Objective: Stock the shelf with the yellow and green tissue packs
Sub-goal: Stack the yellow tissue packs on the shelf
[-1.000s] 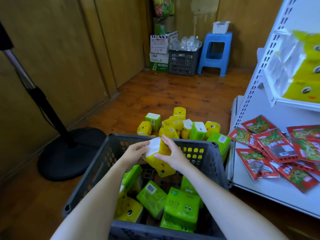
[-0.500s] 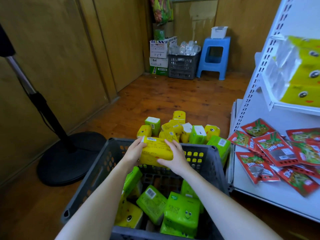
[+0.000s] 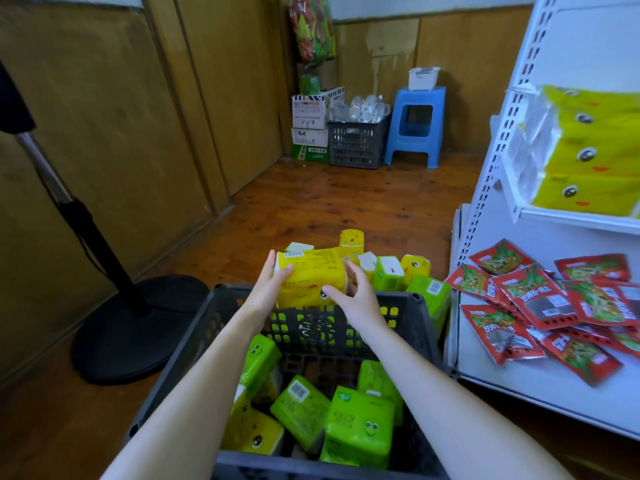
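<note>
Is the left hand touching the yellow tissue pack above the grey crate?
Touching. The head view shows the left hand gripping the left end of the yellow tissue pack.

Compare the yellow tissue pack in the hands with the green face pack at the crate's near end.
Colour: the yellow pack is yellow, the green pack bright green. Place: the yellow pack is gripped between the left hand and right hand above the far rim of the crate; the green pack lies inside the crate, untouched. Both are soft wrapped blocks printed with a cartoon face.
</note>
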Tool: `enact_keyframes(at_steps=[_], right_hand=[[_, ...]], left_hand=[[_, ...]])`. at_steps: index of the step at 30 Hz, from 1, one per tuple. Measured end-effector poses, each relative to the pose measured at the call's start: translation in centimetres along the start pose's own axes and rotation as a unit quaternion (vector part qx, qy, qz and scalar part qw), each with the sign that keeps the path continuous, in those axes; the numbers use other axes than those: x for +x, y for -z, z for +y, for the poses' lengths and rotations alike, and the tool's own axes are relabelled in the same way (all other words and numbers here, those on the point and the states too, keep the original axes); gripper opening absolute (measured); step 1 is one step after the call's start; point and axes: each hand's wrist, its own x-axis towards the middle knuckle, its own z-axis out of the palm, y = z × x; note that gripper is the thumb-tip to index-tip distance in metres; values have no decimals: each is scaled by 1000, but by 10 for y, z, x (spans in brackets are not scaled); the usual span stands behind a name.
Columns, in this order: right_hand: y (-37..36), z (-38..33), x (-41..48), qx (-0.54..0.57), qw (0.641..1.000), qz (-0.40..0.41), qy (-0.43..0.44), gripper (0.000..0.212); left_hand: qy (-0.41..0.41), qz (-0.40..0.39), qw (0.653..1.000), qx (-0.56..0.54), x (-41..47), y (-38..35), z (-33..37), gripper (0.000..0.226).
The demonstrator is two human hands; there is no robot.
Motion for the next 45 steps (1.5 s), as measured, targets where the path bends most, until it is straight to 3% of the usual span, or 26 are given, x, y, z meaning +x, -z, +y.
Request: enact_keyframes(at_steps=[4,8,11,16,19,22,26,31,35,38,41,45], right_hand=[[0,-3,3,54,998,21,-17,25],[-1,-12,3,172,984,-15,-45,41],[-4,-18,1,207,977,-29,-41,46],[-7,-19,-3,77,996,6,43,55],[-9,-22,-6,-32,996,-11,88,57],[-12,-23,-9,-104,987,-23,120,64],[-11,-25,-8,-83,990,-15,112,75],[-11,-27,-5,-47,994,-21,95,70],[-15,-24,-4,-83,993,48,63,76],[-14,-27,-5,29,999,19,9,77],[-13,-32,-1,85,995,26,42,75],[5,-55,5,52,991,48,115,67]], left_hand=[[-45,-1,998,32,-10,-5,5,64],[-127,13,976,175,-9,-7,7,48],[-111,20,969,222,-4,-9,6,39],[-122,40,966,223,-10,-17,19,35],[-161,10,969,186,-13,-23,27,59],[-173,-17,955,239,-13,-26,28,83],[-151,-7,961,233,-13,-23,25,80],[-160,49,964,207,-10,-19,22,59],[-154,85,976,125,-9,-20,25,55],[-174,87,978,79,-11,-20,32,63],[-200,87,973,77,-14,-22,42,66],[-260,97,951,138,-12,-26,63,45]])
